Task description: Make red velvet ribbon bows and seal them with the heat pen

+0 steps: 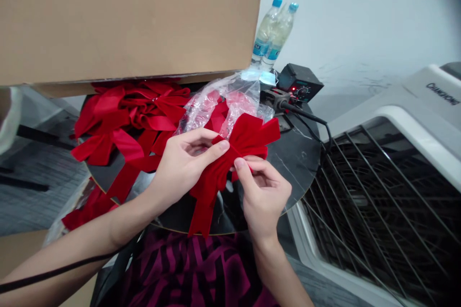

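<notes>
Both my hands hold one red velvet bow [248,136] above a round black table [298,163]. My left hand [185,160] is closed on the bow's left side, its forefinger pressed on the centre knot. My right hand [262,192] pinches the knot from below with thumb and fingers. The bow's tails [205,201] hang down toward my lap. Behind the bow lies a crumpled clear plastic bag [226,100] with more red fabric inside.
A pile of red bows [126,115] lies at the table's left under a big cardboard box [126,19]. Two water bottles [273,33] and a black control unit [300,84] with a cable stand at the back. A white machine with a grille [389,192] is right.
</notes>
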Motion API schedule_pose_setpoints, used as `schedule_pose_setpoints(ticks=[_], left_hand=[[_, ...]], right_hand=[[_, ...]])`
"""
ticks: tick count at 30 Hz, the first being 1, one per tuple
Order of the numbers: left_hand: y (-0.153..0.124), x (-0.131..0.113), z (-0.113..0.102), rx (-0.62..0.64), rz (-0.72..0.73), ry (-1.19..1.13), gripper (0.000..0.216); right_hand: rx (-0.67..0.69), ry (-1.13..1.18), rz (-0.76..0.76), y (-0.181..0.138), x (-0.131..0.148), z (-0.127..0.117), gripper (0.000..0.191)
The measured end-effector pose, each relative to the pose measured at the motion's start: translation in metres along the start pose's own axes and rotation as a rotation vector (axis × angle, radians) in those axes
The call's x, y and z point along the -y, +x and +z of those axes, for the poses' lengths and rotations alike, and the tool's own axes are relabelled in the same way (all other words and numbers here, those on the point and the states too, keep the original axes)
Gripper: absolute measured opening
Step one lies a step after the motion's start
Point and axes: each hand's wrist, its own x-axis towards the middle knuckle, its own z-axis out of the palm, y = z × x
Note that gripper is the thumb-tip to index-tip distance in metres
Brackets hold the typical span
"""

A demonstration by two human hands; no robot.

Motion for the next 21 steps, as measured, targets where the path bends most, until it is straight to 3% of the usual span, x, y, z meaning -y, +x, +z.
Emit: schedule_pose_setpoints(ticks=[10,14,18,21], left_hand=[[0.002,-0.004,-0.009,0.028,-0.054,-0.003,0.016],[0.009,-0.003,-0.011,0.079,-0.203,-0.171,0.019],[0.020,-0.003,-0.017,0.240,-0.412,-0.385,0.025],[0.026,-0.002,-0.021,0.378,-0.431,-0.453,0.026]], right_hand=[[0.051,0.000,-0.015,0.002,0.000,-0.002,0.010],[0.038,-0.011,-0.026,-0.001,0.000,-0.003,0.010],[0.055,0.001,-0.044,-0.003,-0.002,-0.005,0.011],[0.092,0.009,-0.042,-0.004,-0.005,-0.007,0.012]])
